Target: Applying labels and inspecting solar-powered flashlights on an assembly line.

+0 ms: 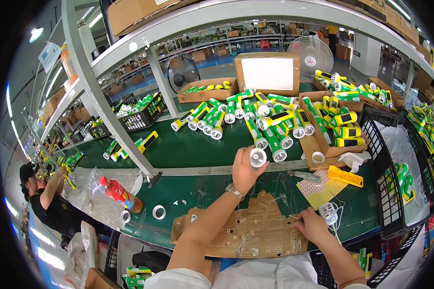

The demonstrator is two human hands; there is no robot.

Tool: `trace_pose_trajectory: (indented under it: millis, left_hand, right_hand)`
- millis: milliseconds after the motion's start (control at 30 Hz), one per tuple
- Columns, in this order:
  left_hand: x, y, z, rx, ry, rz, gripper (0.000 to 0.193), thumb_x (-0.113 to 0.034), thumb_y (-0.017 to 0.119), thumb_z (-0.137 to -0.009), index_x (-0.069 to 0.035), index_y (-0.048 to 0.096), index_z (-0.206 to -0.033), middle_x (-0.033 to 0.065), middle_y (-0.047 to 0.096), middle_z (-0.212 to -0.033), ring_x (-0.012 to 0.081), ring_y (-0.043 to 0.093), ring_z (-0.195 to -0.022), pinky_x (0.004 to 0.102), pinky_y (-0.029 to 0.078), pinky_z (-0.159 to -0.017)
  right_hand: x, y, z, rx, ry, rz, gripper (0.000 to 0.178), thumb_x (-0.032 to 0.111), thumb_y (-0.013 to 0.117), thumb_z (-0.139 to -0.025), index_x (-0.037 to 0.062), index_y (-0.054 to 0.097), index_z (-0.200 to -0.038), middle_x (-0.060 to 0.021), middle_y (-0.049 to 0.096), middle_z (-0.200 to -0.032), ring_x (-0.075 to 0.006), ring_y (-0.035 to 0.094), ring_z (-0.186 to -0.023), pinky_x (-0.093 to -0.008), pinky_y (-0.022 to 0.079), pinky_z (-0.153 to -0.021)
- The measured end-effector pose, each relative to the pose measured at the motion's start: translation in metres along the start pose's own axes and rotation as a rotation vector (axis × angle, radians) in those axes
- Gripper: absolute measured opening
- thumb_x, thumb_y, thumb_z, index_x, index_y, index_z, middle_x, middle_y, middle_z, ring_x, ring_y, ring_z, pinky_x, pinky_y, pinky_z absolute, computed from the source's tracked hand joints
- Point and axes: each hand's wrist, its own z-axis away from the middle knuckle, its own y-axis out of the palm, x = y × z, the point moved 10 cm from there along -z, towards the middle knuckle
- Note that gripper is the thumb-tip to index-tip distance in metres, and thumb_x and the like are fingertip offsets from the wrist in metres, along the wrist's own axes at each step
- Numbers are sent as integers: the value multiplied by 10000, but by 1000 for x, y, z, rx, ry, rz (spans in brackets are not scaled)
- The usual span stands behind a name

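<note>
My left hand [245, 172] is closed around a flashlight [258, 157], its round clear lens end turned toward me. The rest of its body is hidden by my fingers. Below it on the bench lies a flat, torn piece of brown cardboard [255, 224], dotted with small bits. Over the right edge of this cardboard, my right hand [313, 225] has its fingers pinched together; whatever is between them is too small to make out. Several green, yellow and white flashlights [275, 123] are piled on the green belt beyond my left hand.
An open cardboard box [337, 151] of flashlights and a black crate [386, 202] stand at right. Near my right hand are a yellow plastic part [345, 177] and a white power strip [328, 212]. A drink bottle [120, 193] and tape roll [159, 212] sit left; a co-worker [50, 197] works farther left.
</note>
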Motion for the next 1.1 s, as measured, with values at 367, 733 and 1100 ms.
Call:
trace_pose_trajectory:
  millis: [367,733,1100]
  left_hand:
    - [-20,62,43,300,-798,1362,411,-366,472,-886,-42,457,-1138,111,572,-975,214,558,-860,363,459,-808]
    - [-65,86,78,558,-1027,1536,513,-509,336,-898,-52,458,-1095,142,564,-1008,229,552,-910,392,457,-833]
    - [-73,83,76,626,-948,1408,447,-459,347,-916,-53,445,-1075,151,558,-1009,229,550,-930,381,443,-849]
  right_hand:
    - [32,-65,-20,-171,-71,-576,146,118,615,-809,-2,611,-892,-38,592,-656,-72,520,-593,-226,423,-552]
    - [69,-115,-6,-478,-238,-44,109,176,634,-729,68,635,-715,-86,611,-683,-256,594,-608,-366,465,-537]
    - [67,-112,-26,-159,-151,91,176,244,626,-700,71,639,-676,-103,614,-637,-287,602,-616,-384,475,-572]
